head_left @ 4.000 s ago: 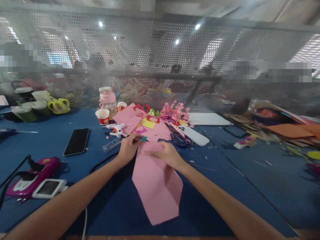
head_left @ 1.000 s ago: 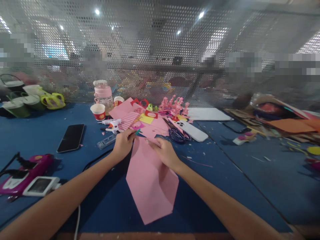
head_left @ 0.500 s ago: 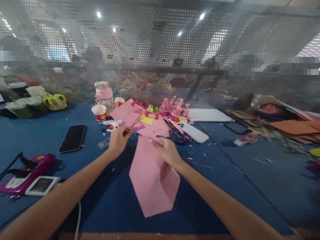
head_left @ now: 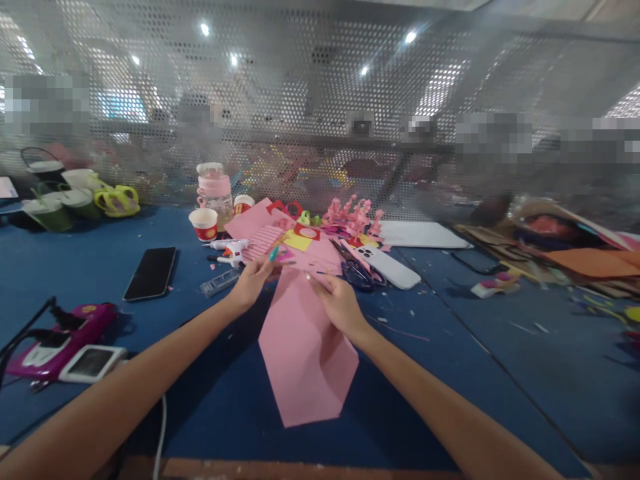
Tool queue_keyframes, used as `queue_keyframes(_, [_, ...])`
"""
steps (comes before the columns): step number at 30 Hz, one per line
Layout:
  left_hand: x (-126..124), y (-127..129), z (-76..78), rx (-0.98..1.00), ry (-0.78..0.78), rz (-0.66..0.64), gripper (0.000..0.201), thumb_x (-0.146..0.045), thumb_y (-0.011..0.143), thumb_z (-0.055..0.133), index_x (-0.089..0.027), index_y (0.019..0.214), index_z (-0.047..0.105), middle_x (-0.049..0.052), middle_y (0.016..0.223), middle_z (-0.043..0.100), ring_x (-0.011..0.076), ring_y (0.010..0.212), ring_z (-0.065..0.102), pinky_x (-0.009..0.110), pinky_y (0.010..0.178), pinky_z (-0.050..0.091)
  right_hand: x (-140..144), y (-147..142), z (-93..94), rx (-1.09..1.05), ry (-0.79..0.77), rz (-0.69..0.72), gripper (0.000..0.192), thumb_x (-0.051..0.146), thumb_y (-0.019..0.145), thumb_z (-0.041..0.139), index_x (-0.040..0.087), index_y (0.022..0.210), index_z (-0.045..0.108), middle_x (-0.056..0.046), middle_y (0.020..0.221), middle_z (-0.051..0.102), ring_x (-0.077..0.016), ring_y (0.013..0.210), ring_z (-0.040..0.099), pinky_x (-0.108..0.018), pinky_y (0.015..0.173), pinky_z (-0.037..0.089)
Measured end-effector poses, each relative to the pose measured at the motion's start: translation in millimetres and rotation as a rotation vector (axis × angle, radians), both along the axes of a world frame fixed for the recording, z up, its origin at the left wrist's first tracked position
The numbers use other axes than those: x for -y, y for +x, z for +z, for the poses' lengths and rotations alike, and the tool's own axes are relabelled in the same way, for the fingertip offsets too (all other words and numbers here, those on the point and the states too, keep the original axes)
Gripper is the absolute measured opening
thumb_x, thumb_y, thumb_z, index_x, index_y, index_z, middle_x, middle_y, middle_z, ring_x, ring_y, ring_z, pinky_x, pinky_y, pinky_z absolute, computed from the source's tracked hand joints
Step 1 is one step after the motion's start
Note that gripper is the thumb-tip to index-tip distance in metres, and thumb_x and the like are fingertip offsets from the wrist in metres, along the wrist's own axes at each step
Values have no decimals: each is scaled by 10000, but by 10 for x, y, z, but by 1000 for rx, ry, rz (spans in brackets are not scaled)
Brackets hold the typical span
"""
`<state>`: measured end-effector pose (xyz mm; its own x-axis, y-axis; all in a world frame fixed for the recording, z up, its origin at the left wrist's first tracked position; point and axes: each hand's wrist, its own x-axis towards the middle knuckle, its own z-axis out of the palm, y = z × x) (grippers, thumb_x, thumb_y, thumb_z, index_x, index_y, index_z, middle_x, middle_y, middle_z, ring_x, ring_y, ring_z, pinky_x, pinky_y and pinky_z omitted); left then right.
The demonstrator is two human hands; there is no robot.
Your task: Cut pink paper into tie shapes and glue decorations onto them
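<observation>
A long pink paper sheet with creases lies on the blue table in front of me. My left hand grips a small tool with a teal tip at the sheet's far left corner. My right hand pinches the sheet's far right edge and holds it a little off the table. Just beyond both hands lies a pile of pink, yellow and red paper cut-outs.
A black phone, a clear ruler, a glue gun and a paper cup lie to the left. Scissors and a white phone sit right of my hands. A perforated metal screen closes the back.
My left hand has turned the teal-tipped tool upward and come back to the sheet's corner. My right hand has shifted from pressing flat on the sheet to pinching its far edge.
</observation>
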<state>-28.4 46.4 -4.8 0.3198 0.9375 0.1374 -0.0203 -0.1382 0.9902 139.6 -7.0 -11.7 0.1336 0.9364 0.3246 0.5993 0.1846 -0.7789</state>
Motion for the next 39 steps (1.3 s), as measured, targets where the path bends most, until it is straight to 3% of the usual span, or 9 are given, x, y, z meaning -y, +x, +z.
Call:
queue_keyframes(3, [100,41,29,-4,-168,-113,328,-367,677,647,-127,901,646,74,840,694,193,805,637,290,699,500,-1,-3,18,-29,-13,30,416,546,745,418,198,519,383,17,507,417,-117,520,389,-242,511,293])
queue_keyframes(6, [155,73,25,-45,-232,-73,312,-256,554,739,-129,830,669,36,736,696,157,712,626,252,686,468,-16,7,12,-47,-68,90,441,567,736,399,196,502,360,31,494,342,-99,504,343,-227,476,257])
queue_keyframes(10, [146,63,16,-40,-204,27,180,-271,578,703,-143,702,679,-4,645,672,108,593,570,206,582,418,-44,32,-21,-18,-157,95,504,628,697,395,203,460,264,46,477,206,-69,453,233,-224,428,167])
queue_keyframes(18, [123,52,6,-92,-187,109,196,-309,579,696,-121,589,642,-55,456,534,59,431,405,191,446,278,-4,1,-4,-10,-137,172,527,657,649,440,199,462,255,45,479,236,-62,455,239,-222,425,170])
queue_keyframes(24, [121,59,51,35,-291,78,258,-372,672,631,-121,728,661,-72,396,447,37,356,320,187,387,228,-16,47,-15,-20,-52,35,486,605,715,395,200,471,282,54,454,238,-70,452,247,-232,437,182])
queue_keyframes(30, [106,40,62,96,-353,33,377,-271,495,783,-140,801,606,4,672,650,117,586,588,222,550,448,-108,228,25,-89,161,-288,450,568,770,336,213,496,300,58,442,263,-90,459,266,-252,465,222])
queue_keyframes(36, [120,41,46,112,-291,48,321,-258,446,800,-141,663,593,-17,622,658,103,587,600,232,637,491,-177,277,-11,-230,124,-307,431,539,719,434,218,474,283,70,438,240,-87,466,266,-252,465,231])
queue_keyframes(39, [107,37,28,116,-260,35,295,-247,453,795,-147,657,606,-18,621,663,109,595,606,234,640,500,-194,259,-12,-431,108,-271,346,498,625,569,188,540,442,56,504,413,-101,523,390,-249,519,330])
